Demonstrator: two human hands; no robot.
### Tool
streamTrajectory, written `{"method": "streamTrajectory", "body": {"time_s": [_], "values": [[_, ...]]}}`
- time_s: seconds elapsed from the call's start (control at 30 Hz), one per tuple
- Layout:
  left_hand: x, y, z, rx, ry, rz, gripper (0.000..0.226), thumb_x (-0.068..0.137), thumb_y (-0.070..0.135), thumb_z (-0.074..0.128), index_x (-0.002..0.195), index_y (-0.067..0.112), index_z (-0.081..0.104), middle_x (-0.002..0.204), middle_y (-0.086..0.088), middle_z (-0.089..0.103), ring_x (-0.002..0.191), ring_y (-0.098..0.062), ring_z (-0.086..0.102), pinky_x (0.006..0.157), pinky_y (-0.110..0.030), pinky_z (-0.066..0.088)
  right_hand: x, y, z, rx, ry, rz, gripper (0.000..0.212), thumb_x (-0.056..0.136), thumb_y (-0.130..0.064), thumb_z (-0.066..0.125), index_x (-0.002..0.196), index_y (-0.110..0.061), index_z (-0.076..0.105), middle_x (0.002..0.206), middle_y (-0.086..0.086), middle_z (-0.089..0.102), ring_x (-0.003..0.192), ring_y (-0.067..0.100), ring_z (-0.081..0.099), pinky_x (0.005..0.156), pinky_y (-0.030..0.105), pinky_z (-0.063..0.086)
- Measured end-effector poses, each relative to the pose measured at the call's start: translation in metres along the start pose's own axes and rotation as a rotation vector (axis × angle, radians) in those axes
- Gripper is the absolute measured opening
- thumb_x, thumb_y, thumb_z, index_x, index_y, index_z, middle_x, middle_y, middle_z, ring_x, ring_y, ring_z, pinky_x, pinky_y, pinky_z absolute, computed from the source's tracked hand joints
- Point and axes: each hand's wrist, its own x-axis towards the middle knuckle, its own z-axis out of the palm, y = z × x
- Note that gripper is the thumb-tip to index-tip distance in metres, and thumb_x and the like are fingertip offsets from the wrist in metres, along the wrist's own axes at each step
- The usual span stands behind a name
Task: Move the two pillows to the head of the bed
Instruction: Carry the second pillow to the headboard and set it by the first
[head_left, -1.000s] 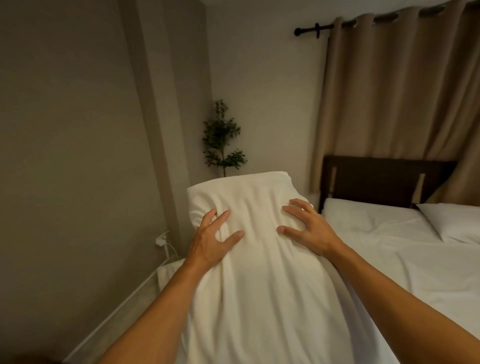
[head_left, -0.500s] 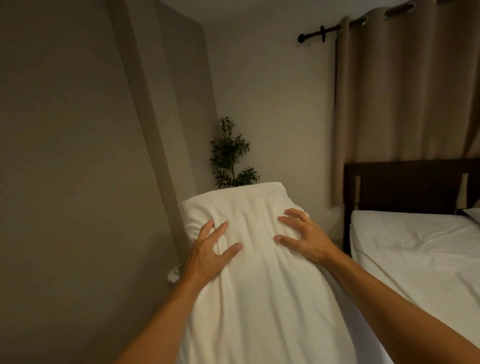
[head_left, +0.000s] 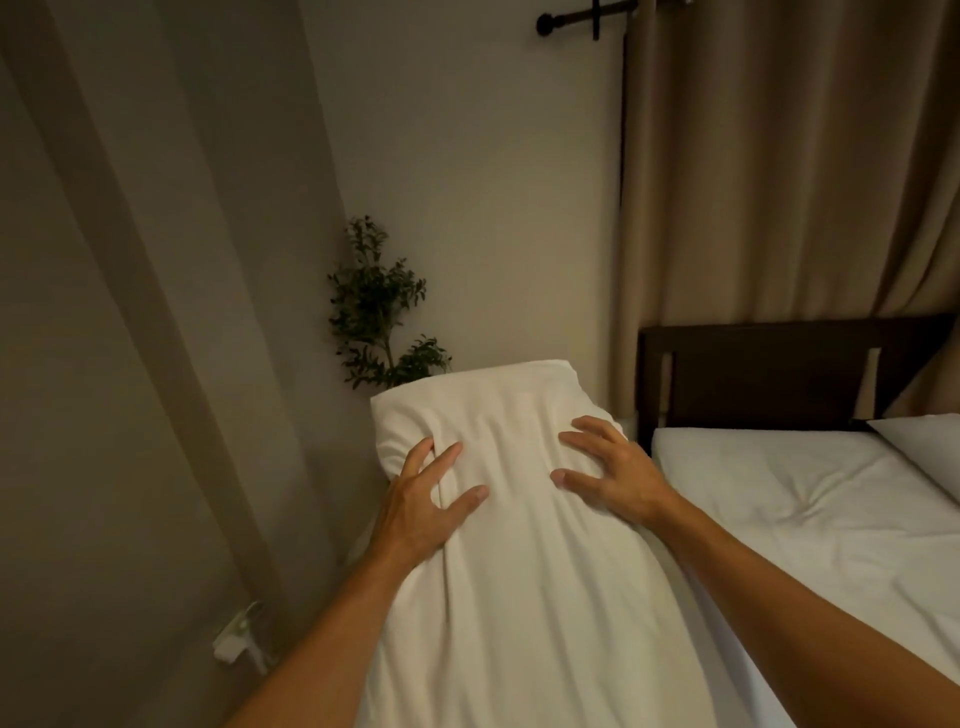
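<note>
Dim bedroom, bed (head_left: 779, 499) against a dark headboard (head_left: 769, 374).
Left hand (head_left: 421, 504) and right hand (head_left: 613, 467) (fingers spread) grip a white pillow (head_left: 519, 597) held upright beside the bed.

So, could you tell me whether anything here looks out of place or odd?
Only the held pillow: both hands carry it upright beside the bed, not yet by the headboard.

Head-worn, wide-angle, looking forward and slightly down from close behind a held white fabric pillow (head_left: 519, 519), facing the far corner wall.
</note>
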Motion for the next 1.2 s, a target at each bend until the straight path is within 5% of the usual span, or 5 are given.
{"method": "streamTrajectory", "body": {"time_s": [0.17,0.37,0.67,1.03,1.2], "values": [[0.106,-0.025,0.045,-0.077,-0.078,0.093,0.085,0.066,0.084,0.052,0.141,0.045,0.043,0.159,0.009,0.021,0.143,-0.014,0.026,0.113,-0.034,0.031,0.066,0.049,-0.002,-0.070,0.074,0.083,0.075,0.067,-0.081,0.058,0.133,-0.045,0.055,0.150,-0.025,0.033,0.136,0.011,0.039,0.113,0.041,0.034],[0.230,-0.031,0.097,-0.117,-0.176,0.236,0.070,0.078,0.066,0.062,0.141,0.042,0.045,0.159,0.008,0.022,0.142,-0.015,0.029,0.110,-0.029,0.030,0.130,0.084,-0.026,-0.135,0.191,0.204,0.078,0.067,-0.079,0.059,0.134,-0.038,0.057,0.150,-0.020,0.036,0.135,0.007,0.039,0.110,0.031,0.033],[0.369,-0.002,0.209,-0.211,-0.315,0.403,0.080,0.070,0.080,0.053,0.140,0.043,0.046,0.158,0.007,0.025,0.142,-0.014,0.030,0.109,-0.028,0.031,0.188,0.175,-0.075,-0.204,0.358,0.384,0.080,0.064,-0.084,0.057,0.131,-0.040,0.059,0.149,-0.021,0.037,0.135,0.012,0.040,0.115,0.039,0.032],[0.529,0.056,0.372,-0.191,-0.434,0.491,0.071,0.076,0.071,0.060,0.140,0.040,0.047,0.157,0.007,0.026,0.141,-0.012,0.031,0.109,-0.025,0.030,0.277,0.338,-0.152,-0.195,0.373,0.524,0.066,0.077,-0.072,0.062,0.135,-0.040,0.055,0.152,-0.016,0.035,0.138,0.014,0.038,0.116,0.040,0.030],[0.583,0.080,0.437,-0.218,-0.502,0.533,0.079,0.071,0.078,0.055,0.139,0.038,0.049,0.156,0.006,0.028,0.141,-0.013,0.031,0.111,-0.026,0.028,0.300,0.398,-0.176,-0.191,0.418,0.593,0.079,0.069,-0.082,0.054,0.136,-0.040,0.055,0.152,-0.017,0.035,0.139,0.014,0.037,0.117,0.042,0.029]]}}
